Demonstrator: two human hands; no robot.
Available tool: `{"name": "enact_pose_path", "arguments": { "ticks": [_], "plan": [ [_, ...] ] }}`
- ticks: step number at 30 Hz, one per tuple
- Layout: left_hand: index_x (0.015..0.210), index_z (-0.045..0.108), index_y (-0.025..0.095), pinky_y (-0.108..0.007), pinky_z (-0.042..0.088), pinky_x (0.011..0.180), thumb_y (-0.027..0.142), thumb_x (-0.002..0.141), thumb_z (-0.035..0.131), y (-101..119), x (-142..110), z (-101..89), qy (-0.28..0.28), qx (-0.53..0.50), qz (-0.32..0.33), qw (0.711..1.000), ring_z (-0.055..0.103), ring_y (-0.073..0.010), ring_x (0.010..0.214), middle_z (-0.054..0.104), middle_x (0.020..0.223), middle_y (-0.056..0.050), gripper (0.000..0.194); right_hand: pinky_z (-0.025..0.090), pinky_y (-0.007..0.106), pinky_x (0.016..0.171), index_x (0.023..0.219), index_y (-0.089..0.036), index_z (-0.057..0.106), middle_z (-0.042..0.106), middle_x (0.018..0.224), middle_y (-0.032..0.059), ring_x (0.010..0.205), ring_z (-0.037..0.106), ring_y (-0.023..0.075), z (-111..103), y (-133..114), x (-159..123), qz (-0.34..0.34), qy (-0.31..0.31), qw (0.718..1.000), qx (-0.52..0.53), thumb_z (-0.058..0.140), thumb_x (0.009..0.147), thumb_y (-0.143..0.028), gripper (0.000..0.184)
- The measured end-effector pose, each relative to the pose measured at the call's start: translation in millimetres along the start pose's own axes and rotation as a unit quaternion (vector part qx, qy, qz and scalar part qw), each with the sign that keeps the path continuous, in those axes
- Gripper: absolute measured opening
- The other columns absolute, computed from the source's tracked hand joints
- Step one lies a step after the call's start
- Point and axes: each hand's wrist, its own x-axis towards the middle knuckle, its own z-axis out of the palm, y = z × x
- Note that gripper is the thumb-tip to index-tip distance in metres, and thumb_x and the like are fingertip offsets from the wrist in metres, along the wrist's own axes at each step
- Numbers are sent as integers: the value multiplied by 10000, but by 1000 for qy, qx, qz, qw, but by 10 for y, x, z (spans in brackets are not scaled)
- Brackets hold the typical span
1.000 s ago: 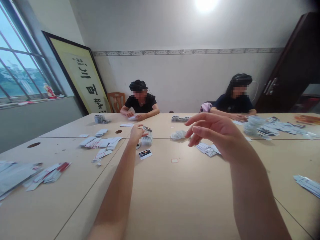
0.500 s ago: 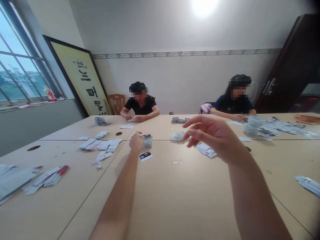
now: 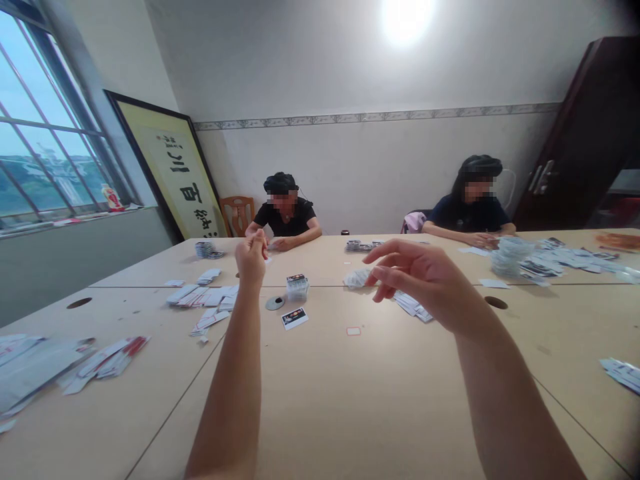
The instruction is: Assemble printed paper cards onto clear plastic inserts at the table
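Note:
My left hand (image 3: 253, 257) is raised over the table, its fingertips pinched together; whatever they hold, if anything, is hidden. Just right of and below it stands a small stack of dark-printed cards in clear plastic (image 3: 297, 288). A single dark-printed card with a white edge (image 3: 295, 317) lies in front of that stack, and a round grey disc with a black spot (image 3: 275, 303) lies beside it. My right hand (image 3: 413, 273) hovers with loosely curved fingers apart, nothing between them. Beyond its fingertips lies a clear plastic heap (image 3: 356, 279); white packets (image 3: 411, 307) show partly beneath the hand.
White paper packets (image 3: 200, 297) are spread at left, with more packets (image 3: 107, 360) nearer me. Two people sit across the table (image 3: 350, 400), handling papers. A tall plastic-wrapped stack (image 3: 511, 257) and scattered packets (image 3: 565, 257) stand at right. A small red-edged label (image 3: 353, 331) lies mid-table.
My left hand has left the card stack, moving up and left, and its fingers are now pinched. The grey disc has come into sight. My right hand stays nearly still.

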Motion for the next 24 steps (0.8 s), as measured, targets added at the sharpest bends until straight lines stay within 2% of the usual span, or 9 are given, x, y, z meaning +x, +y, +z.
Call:
{"name": "enact_pose_path", "arguments": {
  "ticks": [3,6,9,13,16,19,22,24],
  "plan": [
    [593,456,187,-178,272,393,437,879,515,388,-38,-202,17,-99,64,993,387,-73,413,417,489,39,385,571,240,600,996,-178,661,714,794,28,645,697,128,6,43,27,9,-8,1000,5,655,878,-384,238],
    [590,491,176,-176,233,365,414,863,569,700,-120,-353,15,-145,97,985,393,-65,422,467,527,24,370,572,243,602,992,-181,657,716,805,29,647,692,126,11,99,64,23,-17,1000,13,666,866,-398,251],
    [555,468,180,-189,201,348,349,874,540,899,-193,-433,23,-168,131,977,393,-66,413,456,505,22,369,572,254,608,984,-185,651,718,810,34,646,687,128,41,180,118,35,-24,999,22,665,862,-413,259],
    [571,455,187,-202,239,344,213,851,480,1062,-265,-489,45,-190,177,965,438,-71,428,430,530,30,283,554,252,579,945,-181,643,708,776,33,609,678,128,189,398,254,61,-46,997,21,636,872,-404,235],
    [590,463,186,-213,243,330,164,812,457,1162,-307,-537,66,-207,207,954,447,-73,409,428,538,37,223,497,217,517,922,-174,640,700,752,29,574,667,120,420,701,387,106,-63,992,-24,628,869,-342,177],
    [629,492,178,-217,232,312,136,769,453,1267,-355,-589,81,-229,242,940,448,-76,377,431,530,49,151,503,245,557,904,-173,639,699,753,23,569,655,127,758,1113,460,127,-22,986,-110,593,868,-234,85],
    [623,469,184,-217,213,302,149,772,463,1372,-415,-632,111,-238,285,922,395,-63,336,373,495,74,153,544,334,780,1041,-165,642,726,942,80,829,697,198,1135,1558,403,107,21,973,-204,603,849,-180,197],
    [578,427,193,-214,217,307,195,819,482,1423,-448,-661,137,-231,303,914,341,-49,335,332,472,79,247,486,374,974,1186,-151,608,667,1199,135,1118,631,242,1346,1816,306,64,11,966,-252,595,854,-174,333]
  ]
}}
